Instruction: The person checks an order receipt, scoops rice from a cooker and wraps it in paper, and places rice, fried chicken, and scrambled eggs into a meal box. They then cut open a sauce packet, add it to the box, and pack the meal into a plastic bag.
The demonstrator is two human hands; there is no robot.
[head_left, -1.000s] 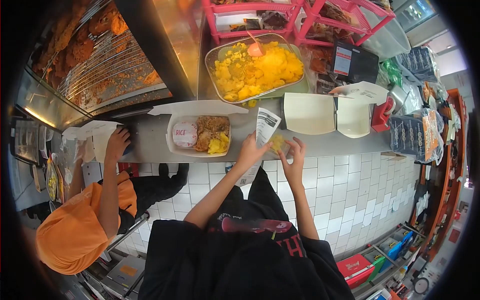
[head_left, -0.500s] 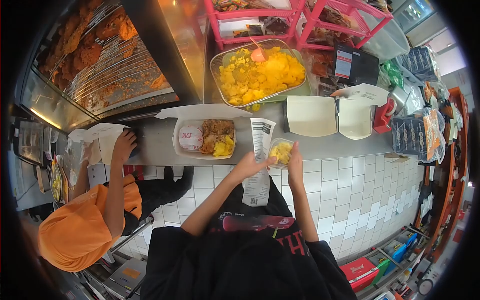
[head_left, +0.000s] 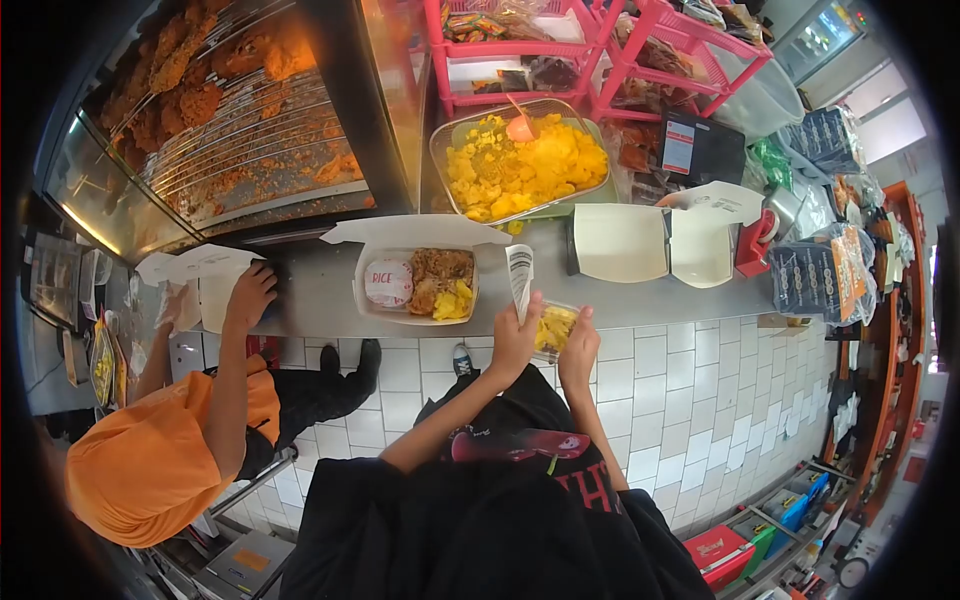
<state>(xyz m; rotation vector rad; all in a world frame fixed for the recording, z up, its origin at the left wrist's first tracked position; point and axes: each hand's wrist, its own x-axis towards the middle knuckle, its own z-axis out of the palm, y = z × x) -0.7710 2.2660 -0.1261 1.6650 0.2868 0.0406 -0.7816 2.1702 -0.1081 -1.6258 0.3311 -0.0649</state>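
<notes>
Where grips [head_left: 514, 338] [head_left: 578, 348] converge, tub [head_left: 554, 328] sits between.

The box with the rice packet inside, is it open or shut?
The box is open: its lid is folded back, and the rice packet, browned food and yellow food show inside.

The racks [head_left: 515, 47] were pink, the egg [head_left: 525, 165] yellow, the shirt [head_left: 150, 450] orange, and the boxes [head_left: 620, 243] white inside.

The counter [head_left: 550, 272] lies open between receipt [head_left: 517, 275] and open carton [head_left: 620, 243]; the food tray [head_left: 443, 137] blocks beyond.
</notes>
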